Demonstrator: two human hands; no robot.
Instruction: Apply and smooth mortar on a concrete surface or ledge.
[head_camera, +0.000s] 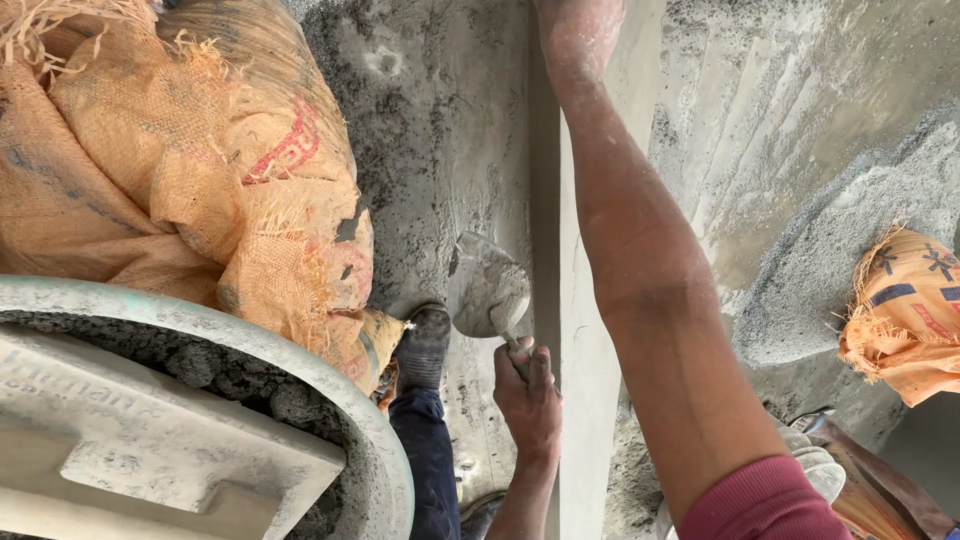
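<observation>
So the person is looking straight down along a grey plastered column edge (560, 300), cement everywhere. The left hand (528, 395) is low in the middle of the view, fingers clenched around the handle of a trowel (487, 290). The trowel's blade points up and away from the hand, caked in grey mortar, and sits just beside the left face of the column edge, over the floor (430, 120).

The right arm reaches long up the right side of the column edge, with a maroon sleeve (760, 505) at the bottom of the view. The right hand (578, 30) is way up at the top edge, dusted with cement and pressed against the column. It's half cut off by the frame, so you can't tell if it's gripping anything or just lying flat.

Down below, a dark shoe (424, 345) and a blue trouser leg (425, 450) stand on the floor right beside the trowel.

On the left there's a heap of orange woven sacks (190, 170), frayed at the edges. In the bottom left corner sits a round grey tub (385, 470) full of lumpy wet mortar, with a pale flat board (150, 440) lying in it. Over on the right edge there's another orange sack (905, 315) next to a pile of grey sand (860, 230).
</observation>
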